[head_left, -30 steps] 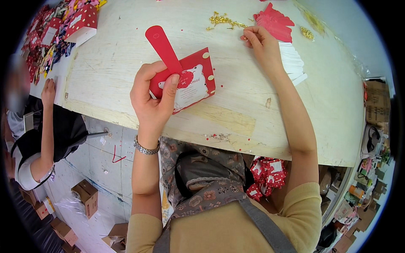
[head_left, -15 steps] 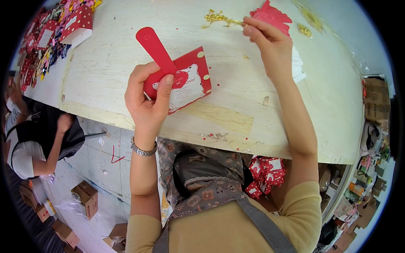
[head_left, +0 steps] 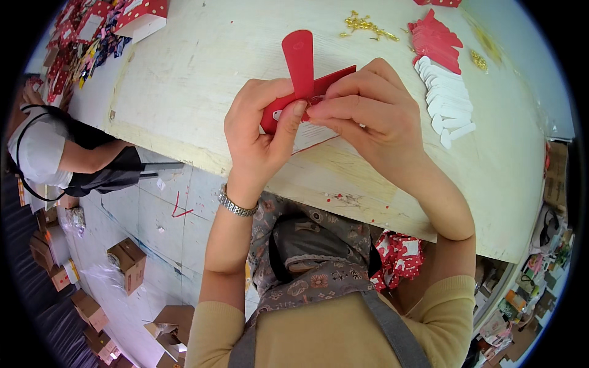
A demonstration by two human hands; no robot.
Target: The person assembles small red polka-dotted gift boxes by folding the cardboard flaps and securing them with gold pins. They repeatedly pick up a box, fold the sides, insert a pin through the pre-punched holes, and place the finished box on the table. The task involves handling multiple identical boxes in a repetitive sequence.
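the red strip (head_left: 298,64) and the red card (head_left: 336,78) are positioned over the near part of the bench (head_left: 202,73), between the hands. left hand (head_left: 261,122): fingers clamped on the card and the strip's foot, thumb in front. right hand (head_left: 375,110): fingertips close together at the strip's foot; whether they are clamped on a small part cannot be told.

caution: the strip may swivel out of line if the left thumb eases its pressure. the card may crease if both hands press unevenly at the overlap. any small part under the right fingers could slip if pinched off-centre. the loose white strips (head_left: 445,101) may scatter if the right arm sweeps across them.

orientation: the strip's long axis runs away from the wearer, leaning slightly left; its rounded free end points toward the far side. the card's upper edge slants, rising to the right.
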